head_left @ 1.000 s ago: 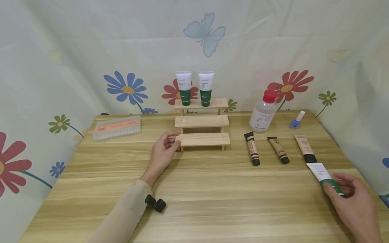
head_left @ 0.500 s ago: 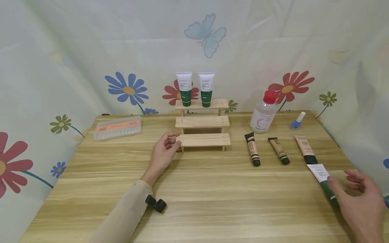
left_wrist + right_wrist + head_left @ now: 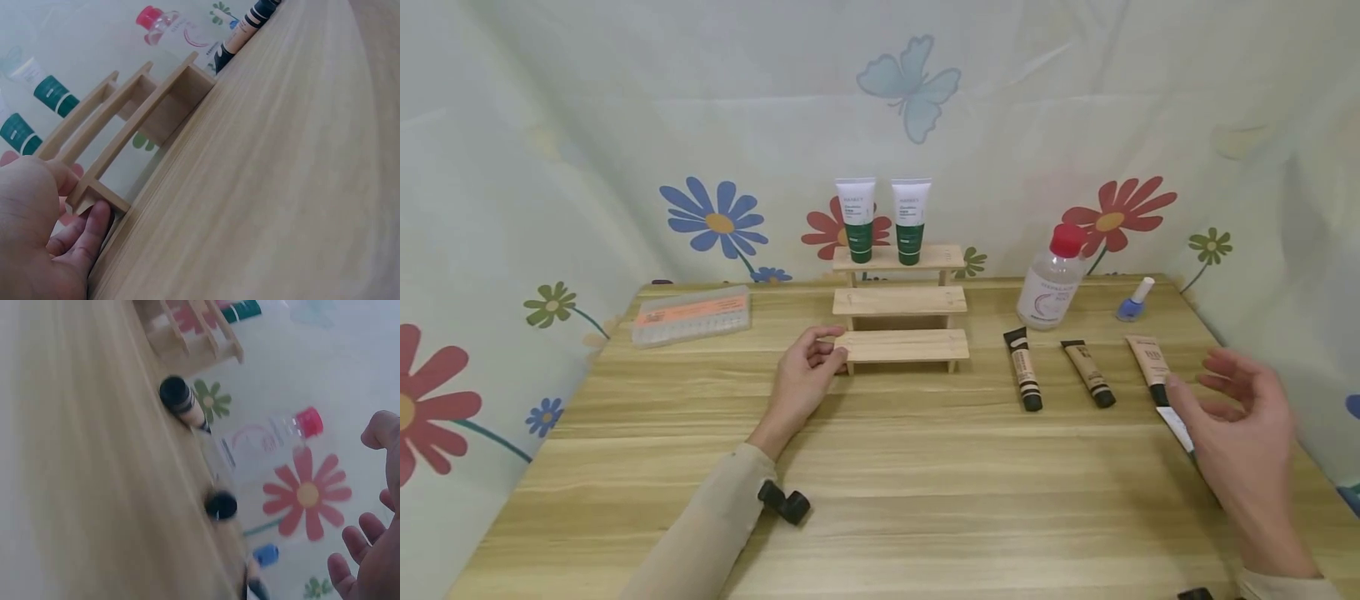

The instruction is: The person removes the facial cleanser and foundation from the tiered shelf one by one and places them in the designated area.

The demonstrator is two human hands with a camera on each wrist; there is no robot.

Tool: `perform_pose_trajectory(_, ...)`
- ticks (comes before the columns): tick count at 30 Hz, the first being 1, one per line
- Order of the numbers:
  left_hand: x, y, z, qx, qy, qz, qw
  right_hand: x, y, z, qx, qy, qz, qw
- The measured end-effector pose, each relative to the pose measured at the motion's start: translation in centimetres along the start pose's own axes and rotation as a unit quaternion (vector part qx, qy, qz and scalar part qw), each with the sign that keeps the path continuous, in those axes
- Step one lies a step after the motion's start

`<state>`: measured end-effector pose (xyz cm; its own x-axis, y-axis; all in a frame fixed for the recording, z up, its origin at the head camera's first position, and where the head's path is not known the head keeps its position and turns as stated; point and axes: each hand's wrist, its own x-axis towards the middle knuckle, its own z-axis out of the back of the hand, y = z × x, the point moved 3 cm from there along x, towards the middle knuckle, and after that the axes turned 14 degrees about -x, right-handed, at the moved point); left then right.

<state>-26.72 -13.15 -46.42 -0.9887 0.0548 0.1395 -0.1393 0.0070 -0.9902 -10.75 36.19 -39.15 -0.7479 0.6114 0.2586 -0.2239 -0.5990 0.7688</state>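
My left hand (image 3: 805, 372) grips the left end of the lowest step of a three-tier wooden stand (image 3: 902, 346); in the left wrist view its fingers (image 3: 94, 234) curl at that end. Two white-and-green squeeze tubes (image 3: 859, 221) stand upright on the top tier. My right hand (image 3: 1243, 433) is in the air at the right with its fingers spread and nothing in them. Below it, a third white-and-green tube (image 3: 1177, 427) lies on the table, mostly hidden by the hand. Just beyond lies a beige BB cream tube (image 3: 1148, 360) with a black cap.
Two more beige tubes with black caps, one (image 3: 1023, 369) nearer the stand and one (image 3: 1088, 372) further right, lie on the table. Behind them stand a clear bottle (image 3: 1047, 292) with a red cap and a blue nail polish bottle (image 3: 1133, 302). A flat clear case (image 3: 692, 317) lies at the left.
My right hand has let go of the white-and-green tube, leaving it on the table, and has risen and moved forward. My left hand has stayed on the stand.
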Motion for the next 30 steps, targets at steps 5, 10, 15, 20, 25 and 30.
perform_pose_trajectory(5,0.0,-0.1,0.0,0.001,0.005,-0.004,1.0000,1.2,3.8,-2.5,0.064,0.028,0.085,0.994)
perform_pose_trajectory(10,0.0,-0.1,0.1,0.009,0.000,-0.002,1.0000,2.2,7.9,-4.9,0.111,0.055,0.154,0.980)
perform_pose_trajectory(15,-0.1,-0.2,0.2,0.012,-0.008,0.002,0.9999,2.9,11.8,-7.5,0.154,0.086,0.202,0.963)
perform_pose_trajectory(20,0.0,-0.1,0.2,0.012,-0.011,0.001,0.9999,3.8,15.0,-10.4,0.225,0.100,0.249,0.937)
perform_pose_trajectory(25,0.0,0.0,0.2,0.009,-0.007,0.001,0.9999,4.7,17.2,-13.0,0.244,0.116,0.258,0.928)
perform_pose_trajectory(30,0.0,0.0,0.2,0.010,-0.007,-0.003,0.9999,5.4,19.1,-15.3,0.263,0.139,0.237,0.925)
